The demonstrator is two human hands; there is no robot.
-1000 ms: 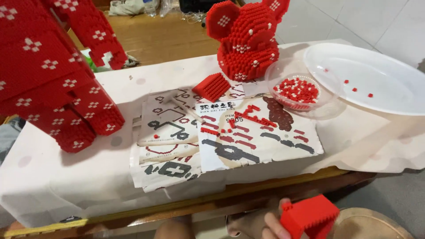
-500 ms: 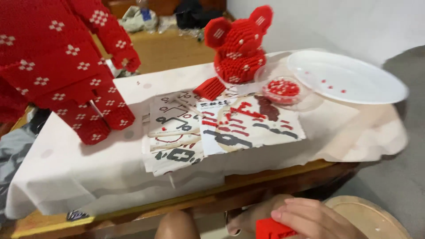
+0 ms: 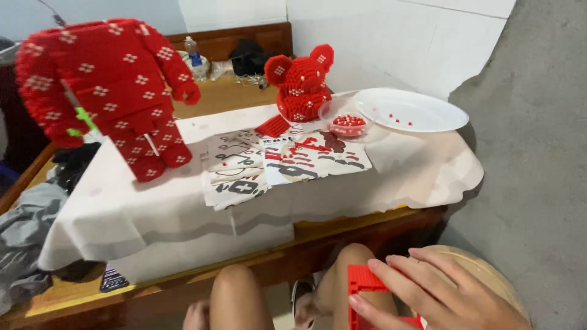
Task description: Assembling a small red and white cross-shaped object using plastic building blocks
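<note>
My right hand [image 3: 441, 294] lies at the bottom right, fingers spread over a red brick-built block [image 3: 363, 282] resting on my right thigh, and grips it. A small part of what seems to be my left hand [image 3: 197, 316] shows beside my left knee at the bottom edge; its fingers are cut off. On the table stand a large red brick body with white flower marks [image 3: 116, 91] and a red brick head with round ears [image 3: 301, 82]. A small flat red brick piece [image 3: 273, 126] lies in front of the head.
Printed instruction sheets [image 3: 287, 160] lie on the white cloth [image 3: 153, 208] of the low wooden table. A clear bowl of red bricks [image 3: 349, 124] and a white plate [image 3: 411, 110] sit at the right. A round woven stool [image 3: 489, 275] is under my right hand. Clothes lie at left.
The view has pulled back and risen, showing more of the table and room. The red block has sunk onto my lap and my right hand now covers it from above.
</note>
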